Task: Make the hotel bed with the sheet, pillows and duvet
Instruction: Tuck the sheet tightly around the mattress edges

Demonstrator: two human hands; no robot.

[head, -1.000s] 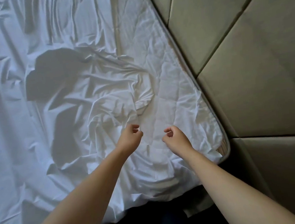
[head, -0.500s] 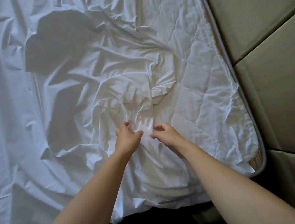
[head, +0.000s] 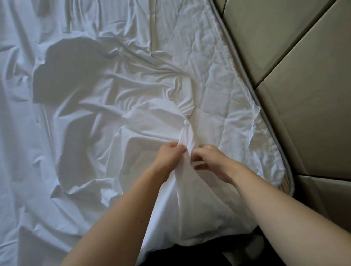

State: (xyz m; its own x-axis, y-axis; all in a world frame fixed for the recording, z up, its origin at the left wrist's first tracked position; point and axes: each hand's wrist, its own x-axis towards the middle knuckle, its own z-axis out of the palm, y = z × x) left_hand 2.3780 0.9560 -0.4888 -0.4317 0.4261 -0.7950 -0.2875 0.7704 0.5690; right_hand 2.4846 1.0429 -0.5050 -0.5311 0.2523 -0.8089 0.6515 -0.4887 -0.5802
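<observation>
Head view: looks down over a bed corner, with both bare forearms reaching in from the lower edge.
Sheet (head: pixel 40 148): white and heavily creased, it covers most of the bed on the left and middle, and is gathered into a raised bunch near the corner where the hands meet.
Padded panels (head: pixel 305 74): beige, with slanted seams, they fill the right side beside the bed.
Mattress pad (head: pixel 211 67): quilted white with a grey piped edge, it lies bare along the right side between the sheet and the panels.
Left hand (head: pixel 168 157): fingers curled, pinching a fold of the bunched sheet.
Right hand (head: pixel 212 161): just beside the left, with thumb and curled fingers gripping a strip of the same sheet.
Dark gap (head: pixel 195 259): sits below the bed's near edge, between the forearms.
</observation>
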